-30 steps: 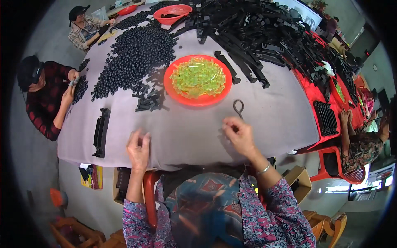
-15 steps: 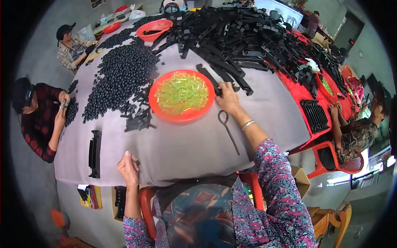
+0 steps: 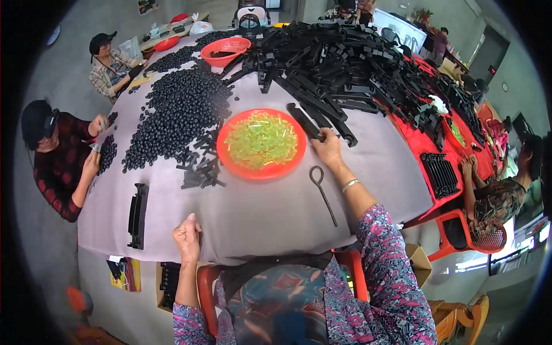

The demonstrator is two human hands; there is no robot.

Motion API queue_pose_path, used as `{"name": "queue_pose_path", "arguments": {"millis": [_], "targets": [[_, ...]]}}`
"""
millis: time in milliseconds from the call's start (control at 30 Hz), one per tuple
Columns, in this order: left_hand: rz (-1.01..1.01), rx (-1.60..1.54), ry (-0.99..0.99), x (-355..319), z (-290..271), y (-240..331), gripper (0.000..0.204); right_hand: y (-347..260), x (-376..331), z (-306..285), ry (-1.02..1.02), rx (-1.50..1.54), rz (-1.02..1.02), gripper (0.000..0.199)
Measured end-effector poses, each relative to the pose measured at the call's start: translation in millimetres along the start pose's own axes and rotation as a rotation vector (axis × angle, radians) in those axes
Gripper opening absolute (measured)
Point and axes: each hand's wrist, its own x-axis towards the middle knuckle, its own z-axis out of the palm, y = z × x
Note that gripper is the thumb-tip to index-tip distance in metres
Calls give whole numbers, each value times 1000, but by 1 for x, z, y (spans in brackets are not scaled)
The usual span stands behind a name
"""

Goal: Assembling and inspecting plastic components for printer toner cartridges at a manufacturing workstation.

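The right hand (image 3: pixel 328 150) grips a long black plastic bar (image 3: pixel 307 122) beside the orange tray (image 3: pixel 230 164); the left hand (image 3: pixel 187 236) rests loosely curled, empty, at the bench (image 3: pixel 259 218) edge. Dragging the bar could likely tip the tray.

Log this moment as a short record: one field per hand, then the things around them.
Left hand: rests on the near edge of the grey table, holding nothing.
Right hand: stretched forward, closing on a long black plastic strip.
Near right wrist: metal rod with loop end.
Centre: orange tray of yellow-green pieces.
Left edge: black slotted bar.
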Motion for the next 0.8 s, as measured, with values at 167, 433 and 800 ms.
{"name": "queue_pose_path", "arguments": {"millis": [167, 433, 800], "targets": [[16, -4, 0, -1, 6, 4, 50, 3, -6, -38, -12, 70, 69, 51], [-10, -20, 42, -3, 6, 7, 46, -48, -52, -92, -108, 640, 147, 37], [-116, -124, -208, 7, 43, 48, 51, -122, -148, -109, -455, 259, -540, 50]]}}
